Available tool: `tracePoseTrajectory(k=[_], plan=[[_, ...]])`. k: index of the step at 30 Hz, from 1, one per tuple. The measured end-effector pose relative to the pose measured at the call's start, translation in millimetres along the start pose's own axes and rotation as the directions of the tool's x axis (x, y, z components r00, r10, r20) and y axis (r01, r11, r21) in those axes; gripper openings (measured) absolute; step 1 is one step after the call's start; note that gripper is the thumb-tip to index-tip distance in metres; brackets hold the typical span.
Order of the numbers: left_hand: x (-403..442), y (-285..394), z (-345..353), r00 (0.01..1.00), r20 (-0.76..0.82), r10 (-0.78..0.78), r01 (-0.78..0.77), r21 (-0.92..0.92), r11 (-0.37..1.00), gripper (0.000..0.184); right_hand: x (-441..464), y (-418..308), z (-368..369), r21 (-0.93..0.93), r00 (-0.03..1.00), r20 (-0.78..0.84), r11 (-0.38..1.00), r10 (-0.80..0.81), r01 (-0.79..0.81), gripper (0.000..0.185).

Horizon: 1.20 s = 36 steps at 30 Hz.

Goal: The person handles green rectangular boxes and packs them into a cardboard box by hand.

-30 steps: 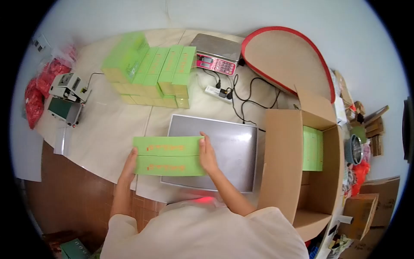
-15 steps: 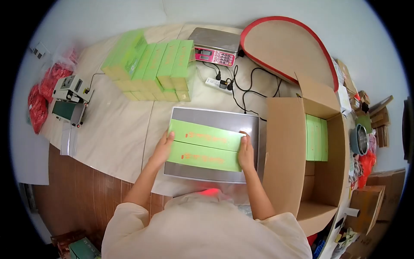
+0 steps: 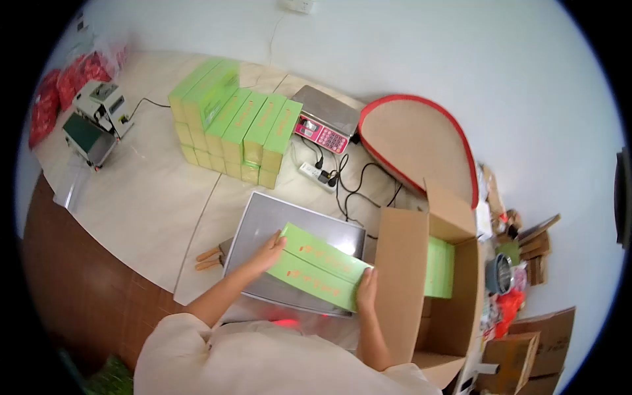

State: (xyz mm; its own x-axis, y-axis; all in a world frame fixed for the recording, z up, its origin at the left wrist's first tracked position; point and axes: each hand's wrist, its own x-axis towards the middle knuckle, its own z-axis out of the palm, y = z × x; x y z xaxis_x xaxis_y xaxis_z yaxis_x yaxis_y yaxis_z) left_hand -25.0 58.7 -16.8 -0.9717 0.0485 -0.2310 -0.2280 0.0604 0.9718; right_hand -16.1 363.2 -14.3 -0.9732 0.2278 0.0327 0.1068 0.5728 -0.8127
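Two long green boxes (image 3: 316,268) with orange lettering lie side by side, held as a pair between my hands. My left hand (image 3: 268,254) is closed on their left end, and my right hand (image 3: 367,289) grips the right end. Beneath them is a grey flat panel with a pale rim (image 3: 263,212); whether the boxes touch it I cannot tell. To the right of my right hand stands an open cardboard carton (image 3: 400,283). Inside it, several green boxes (image 3: 439,266) stand against the far end.
A stack of green boxes (image 3: 230,131) stands at the back left. Beyond the panel are a pink-and-grey scale (image 3: 326,122), a power strip (image 3: 318,176) with black cables, and a red-rimmed round tray (image 3: 421,141). A small machine (image 3: 99,122) sits far left. Wooden handles (image 3: 209,259) stick out beside the panel.
The view has turned and shifted, so the table looks tilted. My hands still hold the two green boxes, which now sit nearer the carton and slant down to the right.
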Motion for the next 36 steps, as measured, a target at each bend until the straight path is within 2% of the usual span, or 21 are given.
tracePoseTrajectory(k=[1,3,5,6,8,13,15,17,18,19,20,22,23,25,29,31,32,33,34,35,36], plan=[[0,1,-4,0.999,-0.009,-0.043,0.043,0.017,0.999,0.058,2,-6,3,-0.034,0.999,-0.041,0.999,-0.032,0.03,0.041],[-3,3,-23,0.997,-0.016,-0.073,0.073,0.029,0.997,0.058,3,-22,14,0.068,0.998,0.063,0.998,-0.009,0.005,0.042],[-10,7,-44,0.995,0.033,-0.095,0.098,-0.094,0.991,0.057,2,-27,32,0.051,0.996,0.07,0.997,-0.061,0.057,0.043],[-19,11,-51,0.995,0.033,-0.098,0.101,-0.094,0.99,0.057,-4,-30,41,0.049,0.993,0.122,0.999,0.002,-0.008,0.043],[-25,17,-62,0.99,-0.057,-0.13,0.125,-0.083,0.989,0.057,-7,-63,42,0.043,0.989,0.145,0.999,-0.003,-0.003,0.045],[-24,7,-68,0.992,-0.086,-0.087,0.082,-0.065,0.995,0.058,-5,-61,47,0.122,0.979,0.197,0.992,-0.049,0.025,0.046],[-24,5,-72,0.991,-0.083,-0.108,0.103,-0.069,0.992,0.059,-5,-59,47,0.121,0.979,0.19,0.991,-0.071,0.048,0.046],[-20,-4,-77,0.977,-0.112,-0.18,0.162,-0.153,0.975,0.06,-4,-55,46,0.087,0.976,0.208,0.995,-0.066,0.049,0.049],[-21,2,-80,0.957,-0.199,-0.213,0.182,-0.165,0.969,0.06,-1,-57,45,0.098,0.975,0.221,0.995,-0.012,-0.01,0.05],[-16,-10,-87,0.964,-0.221,-0.152,0.101,-0.226,0.969,0.057,3,-58,42,0.102,0.97,0.237,0.992,0.044,-0.07,0.052],[-13,-25,-92,0.964,-0.248,-0.096,0.022,-0.285,0.958,0.054,14,-45,42,0.084,0.989,0.125,0.994,-0.08,0.07,0.054],[-53,20,-86,0.896,-0.431,-0.103,-0.144,-0.502,0.853,0.047,23,-66,27,0.053,0.972,0.091,0.976,-0.215,0.211,0.051],[-70,34,-88,0.893,-0.423,-0.155,-0.101,-0.523,0.846,0.047,29,-75,23,0.042,0.96,0.096,0.965,-0.263,0.26,0.048],[-98,45,-90,0.866,-0.498,-0.054,-0.218,-0.472,0.854,0.04,40,-96,23,0.055,0.956,0.164,0.97,-0.243,0.237,0.047],[-139,27,-59,0.873,-0.455,-0.176,-0.145,-0.585,0.798,0.036,66,-119,49,0.076,0.902,0.345,0.965,-0.261,0.25,0.046],[-153,10,-21,0.901,-0.278,-0.332,0.003,-0.763,0.647,0.036,82,-124,68,0.042,0.751,0.59,0.94,-0.297,0.339,0.048],[-158,9,-7,0.906,-0.233,-0.353,0.034,-0.791,0.611,0.039,86,-133,77,0.047,0.736,0.602,0.933,-0.311,0.356,0.048],[-159,11,6,0.91,-0.189,-0.369,0.065,-0.815,0.576,0.044,87,-142,88,0.064,0.681,0.674,0.941,-0.287,0.333,0.049],[-158,13,12,0.907,-0.211,-0.363,0.04,-0.816,0.576,0.044,88,-152,100,0.081,0.62,0.739,0.948,-0.264,0.308,0.051],[-156,17,21,0.91,-0.144,-0.39,0.105,-0.828,0.55,0.051,90,-158,110,0.086,0.604,0.749,0.943,-0.273,0.32,0.051],[-153,20,26,0.908,-0.072,-0.412,0.171,-0.834,0.524,0.059,92,-166,119,0.061,0.53,0.828,0.969,-0.184,0.241,0.052]])
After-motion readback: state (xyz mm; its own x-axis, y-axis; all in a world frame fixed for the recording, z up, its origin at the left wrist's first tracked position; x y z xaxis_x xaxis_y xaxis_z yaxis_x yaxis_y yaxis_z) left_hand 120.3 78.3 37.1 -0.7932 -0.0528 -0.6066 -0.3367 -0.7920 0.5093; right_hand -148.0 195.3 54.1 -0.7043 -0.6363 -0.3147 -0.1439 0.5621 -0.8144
